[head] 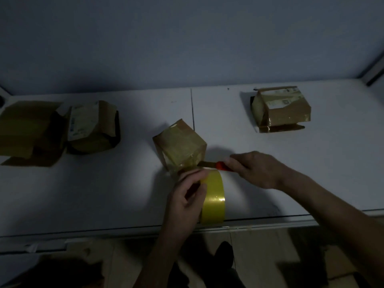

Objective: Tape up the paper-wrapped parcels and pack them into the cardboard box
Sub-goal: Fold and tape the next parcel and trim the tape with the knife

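Note:
A small brown parcel (pixel 180 145) covered in shiny tape stands at the middle of the white table (pixel 104 194). Just in front of it my left hand (pixel 186 199) grips a roll of yellow tape (pixel 214 201), with a strip of tape running from the roll up to the parcel. My right hand (pixel 256 169) holds an orange utility knife (pixel 214 164); its blade points left and touches the tape strip at the parcel's lower corner. An open cardboard box (pixel 27 132) lies at the far left. A parcel with a white label (pixel 92 126) sits right beside it.
Another taped brown parcel (pixel 281 108) sits at the back right of the table. A seam (pixel 192 109) splits the tabletop behind the middle parcel. A plain wall rises behind. The table's front edge runs just below my left hand, with dim floor beneath.

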